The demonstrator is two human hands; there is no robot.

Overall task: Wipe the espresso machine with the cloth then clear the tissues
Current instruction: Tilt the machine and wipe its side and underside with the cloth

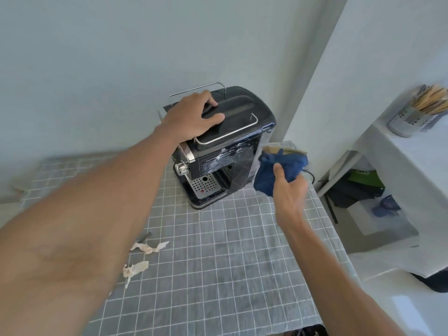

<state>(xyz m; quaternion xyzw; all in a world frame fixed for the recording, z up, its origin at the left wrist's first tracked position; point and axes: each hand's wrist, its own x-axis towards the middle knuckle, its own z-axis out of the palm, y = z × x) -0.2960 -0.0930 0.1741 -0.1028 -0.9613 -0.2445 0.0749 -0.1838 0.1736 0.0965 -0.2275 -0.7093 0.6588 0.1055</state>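
Toward the left front edge of the grey grid-patterned counter (218,251) lie two crumpled off-white tissues: one (150,247) nearer the middle, the other (134,269) just in front of it, both partly behind the left forearm. A small dark stick-like object (145,235) sits just beyond them; what it is cannot be told. These are for later, since the wiping is not yet finished.

At the back of the counter, near the wall, stands the black glossy espresso machine with a steel drip tray (218,146), turned so one flat side panel faces the person. The left hand (194,115) rests on its lid, fingers spread and lightly curled over the top, steadying the body. White smears (230,154) show on the facing side panel.

Just right of the machine, above the right back part of the counter, the right hand (288,187) holds the bunched dark blue cloth (278,170), thumb and fingers pinching it into a wad. The cloth is near the panel but appears just apart from it.

To do this step well, it seems best to keep the left palm pressing down so the machine cannot slide, flatten a clean face of the cloth, and draw firm overlapping strokes across the smeared area. The loose cloth tail should stay off the drip tray holes and knob (182,168).

On the white shelf at the far right stands a perforated metal holder of wooden sticks (412,117).
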